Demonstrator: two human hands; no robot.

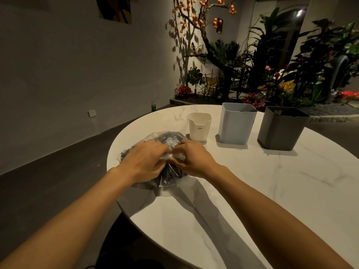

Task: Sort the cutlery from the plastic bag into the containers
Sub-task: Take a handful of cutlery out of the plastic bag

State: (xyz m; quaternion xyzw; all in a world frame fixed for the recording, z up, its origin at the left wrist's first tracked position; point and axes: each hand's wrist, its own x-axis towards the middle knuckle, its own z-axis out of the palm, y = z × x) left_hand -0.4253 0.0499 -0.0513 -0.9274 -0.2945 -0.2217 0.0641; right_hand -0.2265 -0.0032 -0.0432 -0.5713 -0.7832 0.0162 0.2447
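— On the table's (252, 191) left side, near the edge: what do you record?
— One clear bag (167, 138), lying on the marble top. Its plastic is bunched at the top. Dark contents (169, 174) show through it, but single pieces cannot be made out.
— Hands?
— Both are on the bag. The left hand (144, 162) comes in from the left, fingers curled down onto the bunched plastic. The right hand (194, 160) meets it from the right, fingers likewise curled, pinching the same bunch. Whether the fingertips of the two hands touch, I cannot tell.
— Containers?
— Three, in a row farther back and running right, all upright. The cup (199, 127), white, is just beyond the bag. The blue bin (236, 125) is in the middle. The grey bin (280, 131) is farthest right. Each stands apart from its neighbour. Their insides cannot be seen from where I stand.
— Surroundings?
— Plants (291, 65) are at the far right, and a grey wall (77, 65) is to the left.
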